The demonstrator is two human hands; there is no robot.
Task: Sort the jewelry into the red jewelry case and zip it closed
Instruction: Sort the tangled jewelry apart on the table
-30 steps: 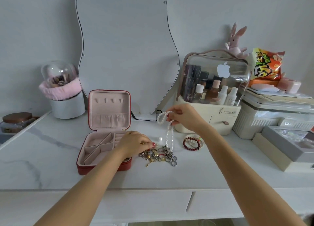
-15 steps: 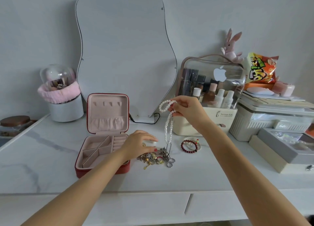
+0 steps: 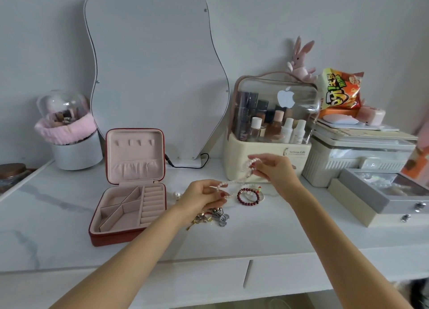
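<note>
Wavy mirror (image 3: 151,72) upright against wall at back of table (image 3: 58,218). Clear-lidded cosmetics box (image 3: 267,160) to its right, toy rabbit (image 3: 300,62) on top. Snack bag (image 3: 340,89) beside. White tub (image 3: 76,153) far left.

Left hand (image 3: 201,196) lifts off jewelry pile (image 3: 212,217), now pinches lower end of pearl strand (image 3: 234,181) above table. Right hand (image 3: 274,169) drops lower, still pinching upper end. Strand, earlier hanging straight down from right hand, now stretches slantwise between both hands. Pile, earlier half covered by left hand, now partly exposed below it.
</note>
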